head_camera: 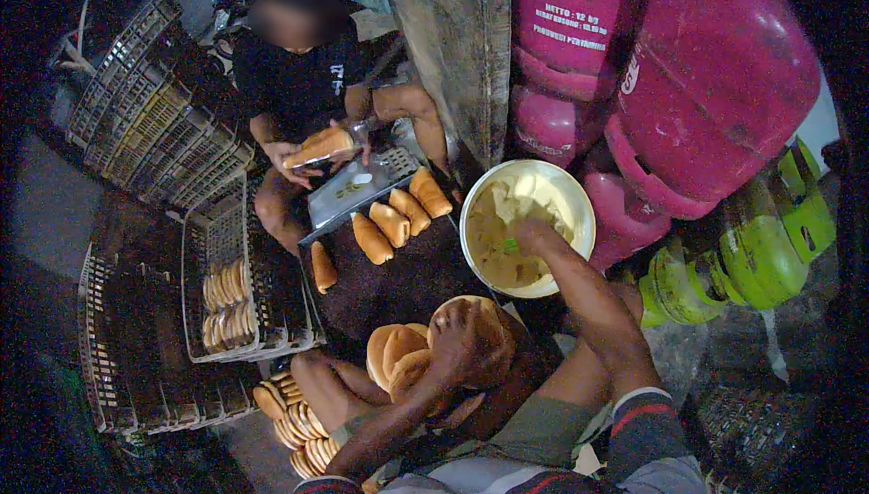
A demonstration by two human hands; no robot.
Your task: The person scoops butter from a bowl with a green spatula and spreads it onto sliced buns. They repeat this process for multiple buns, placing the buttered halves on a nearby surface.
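Observation:
My right hand point(540, 239) reaches into a round metal pot point(589, 222) of pale yellow cream point(499, 205), closed on a green-handled tool point(510, 245) whose end is hidden in the cream. Low in front of me, my left hand point(461, 334) lies over a round bread bun point(499, 344), its fingers bent on the bun's top. More golden buns point(394, 355) touch it on the left. Several elongated bread rolls point(372, 238) lie on the dark surface point(407, 290) between me and a co-worker. The co-worker's hands point(288, 158) hold a roll in clear plastic point(322, 146) above a shallow metal tray point(353, 188).
Plastic crates point(163, 120) are stacked at the left; one crate point(254, 276) holds packed bread point(227, 304). Flat round breads point(299, 426) lie beside my leg. Pink gas cylinders point(713, 73) and green ones point(760, 256) stand at the right, past a wooden panel point(461, 39).

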